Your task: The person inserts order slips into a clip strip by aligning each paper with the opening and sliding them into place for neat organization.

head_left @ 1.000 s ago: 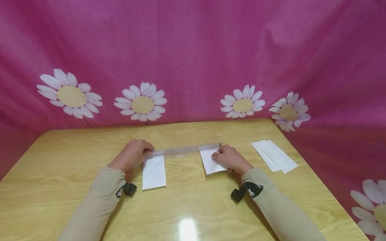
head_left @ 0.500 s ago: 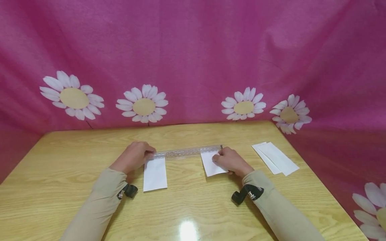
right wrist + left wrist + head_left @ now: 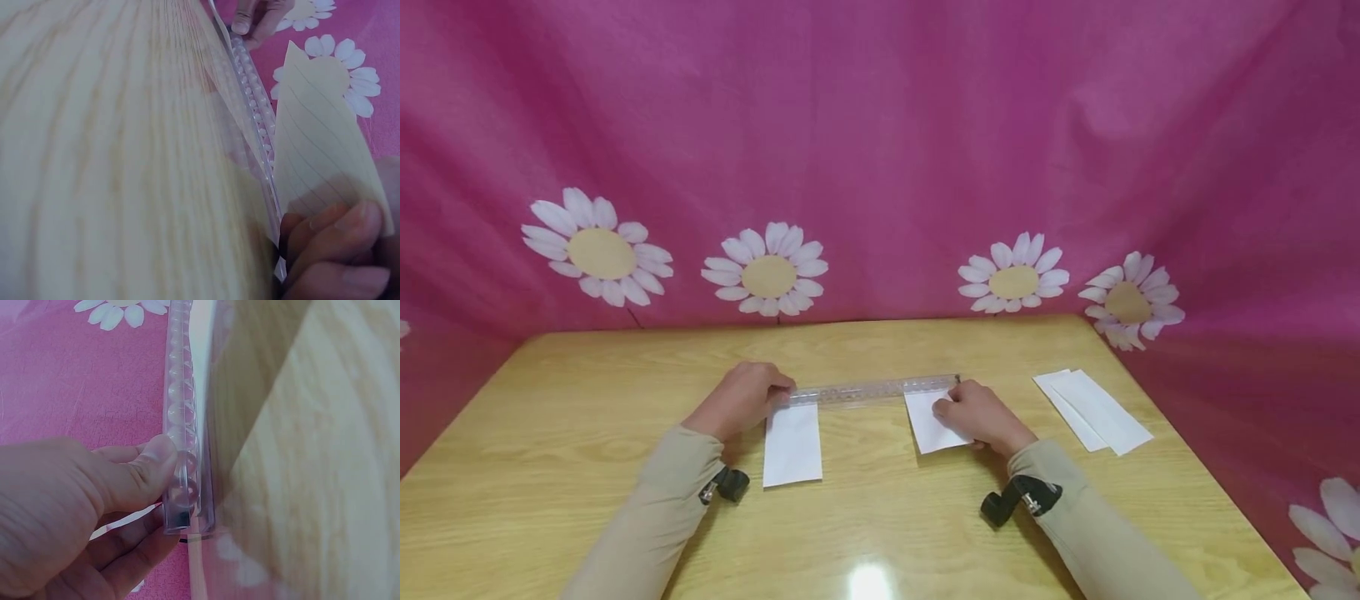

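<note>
Since earlier, only the head view is shifting. Left hand [image 3: 747, 400] is pinching the clear strip [image 3: 861, 392] at its left end; right hand [image 3: 987, 412] is gripping white paper [image 3: 927, 428] beside its right.

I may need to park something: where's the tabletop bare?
Bare pale wooden tabletop: left of the beige left sleeve; between it and the right sleeve, nearer than two rectangular white papers; between long clear plastic case and pink floral curtain.
Crowded: along the case, with left hand, right hand and those papers; farther right, two overlapping white paper slips.
</note>
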The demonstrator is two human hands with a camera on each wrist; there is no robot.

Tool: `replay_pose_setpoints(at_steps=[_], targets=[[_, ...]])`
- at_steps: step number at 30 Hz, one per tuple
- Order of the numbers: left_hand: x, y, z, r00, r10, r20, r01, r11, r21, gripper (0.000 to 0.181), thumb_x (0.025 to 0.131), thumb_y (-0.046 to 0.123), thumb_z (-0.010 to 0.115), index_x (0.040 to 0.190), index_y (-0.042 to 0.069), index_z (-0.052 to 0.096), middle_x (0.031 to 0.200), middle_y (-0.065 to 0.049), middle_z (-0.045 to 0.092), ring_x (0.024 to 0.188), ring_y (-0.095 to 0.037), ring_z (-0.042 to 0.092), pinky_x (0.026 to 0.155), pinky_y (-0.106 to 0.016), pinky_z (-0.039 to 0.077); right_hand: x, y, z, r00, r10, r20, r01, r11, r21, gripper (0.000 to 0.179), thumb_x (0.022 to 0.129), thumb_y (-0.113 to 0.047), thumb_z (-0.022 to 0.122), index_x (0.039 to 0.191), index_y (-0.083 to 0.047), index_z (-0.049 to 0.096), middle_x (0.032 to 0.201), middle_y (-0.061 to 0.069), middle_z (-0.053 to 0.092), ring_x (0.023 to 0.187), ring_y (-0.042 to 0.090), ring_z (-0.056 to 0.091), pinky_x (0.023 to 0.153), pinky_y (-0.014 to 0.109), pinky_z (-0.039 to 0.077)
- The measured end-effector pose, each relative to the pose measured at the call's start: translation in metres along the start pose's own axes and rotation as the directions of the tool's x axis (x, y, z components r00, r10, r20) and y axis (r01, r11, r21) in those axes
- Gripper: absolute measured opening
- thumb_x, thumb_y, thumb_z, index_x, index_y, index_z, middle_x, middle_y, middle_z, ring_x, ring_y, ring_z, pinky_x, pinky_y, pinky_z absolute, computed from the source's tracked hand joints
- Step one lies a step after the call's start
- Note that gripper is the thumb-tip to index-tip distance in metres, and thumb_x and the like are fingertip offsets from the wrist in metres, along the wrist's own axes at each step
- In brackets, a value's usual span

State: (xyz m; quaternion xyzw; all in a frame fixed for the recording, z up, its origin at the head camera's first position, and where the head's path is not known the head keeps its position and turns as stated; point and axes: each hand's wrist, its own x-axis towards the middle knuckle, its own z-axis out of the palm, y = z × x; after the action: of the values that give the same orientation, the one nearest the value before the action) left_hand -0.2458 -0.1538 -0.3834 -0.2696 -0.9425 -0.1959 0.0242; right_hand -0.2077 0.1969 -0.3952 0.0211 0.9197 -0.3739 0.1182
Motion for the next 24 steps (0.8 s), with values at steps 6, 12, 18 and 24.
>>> replay_pose_setpoints(at_steps=[6, 12, 18, 24], targets=[[-0.0011, 0.0027, 0.0014, 0.999, -0.026, 0.024, 0.026, 1.0, -0.012, 0.019, 0.094, 0.005, 0.073, 0.111, 0.006, 0.081, 0.103, -0.01, 0.079, 0.089, -0.02, 0.067, 0.088, -0.042, 0.061, -0.0002, -0.0011, 0.0019, 1.0, -0.01, 0.002, 0.01, 1.0, -0.002, 0.021, 0.094, -0.02, 0.056, 0.076, -0.009, 0.056, 0.064, -0.002, 0.044, 0.043, 0.011, 0.037, 0.038, 0.022, 0.033], [-0.002, 0.0026, -0.0003, 0.999, -0.023, 0.026, 0.024, 1.0, -0.017, 0.017, 0.094, 0.005, 0.073, 0.109, 0.006, 0.081, 0.102, -0.009, 0.079, 0.088, -0.02, 0.067, 0.087, -0.042, 0.061, -0.0023, -0.0028, 0.0033, 1.0, -0.015, 0.003, 0.015, 1.0, -0.01, 0.022, 0.094, -0.022, 0.057, 0.076, -0.009, 0.056, 0.067, -0.001, 0.046, 0.045, 0.011, 0.039, 0.039, 0.022, 0.035], [-0.0007, 0.0015, -0.0003, 0.999, -0.014, 0.03, 0.014, 1.0, -0.015, 0.018, 0.094, 0.006, 0.073, 0.111, 0.005, 0.08, 0.103, -0.01, 0.079, 0.092, -0.021, 0.07, 0.089, -0.042, 0.061, -0.0032, -0.0014, 0.003, 0.999, -0.037, -0.003, 0.037, 0.999, -0.031, 0.028, 0.095, -0.022, 0.057, 0.07, -0.011, 0.051, 0.066, -0.001, 0.046, 0.043, 0.011, 0.04, 0.038, 0.022, 0.035], [0.0004, 0.0005, -0.0006, 1.0, 0.009, 0.017, -0.009, 1.0, -0.017, 0.017, 0.095, 0.004, 0.071, 0.109, 0.004, 0.08, 0.102, -0.01, 0.08, 0.094, -0.023, 0.073, 0.088, -0.042, 0.062, -0.0014, -0.004, 0.0018, 1.0, -0.022, 0.007, 0.022, 0.999, -0.025, 0.028, 0.095, -0.022, 0.056, 0.07, -0.012, 0.051, 0.064, -0.002, 0.044, 0.044, 0.011, 0.039, 0.039, 0.021, 0.034]])
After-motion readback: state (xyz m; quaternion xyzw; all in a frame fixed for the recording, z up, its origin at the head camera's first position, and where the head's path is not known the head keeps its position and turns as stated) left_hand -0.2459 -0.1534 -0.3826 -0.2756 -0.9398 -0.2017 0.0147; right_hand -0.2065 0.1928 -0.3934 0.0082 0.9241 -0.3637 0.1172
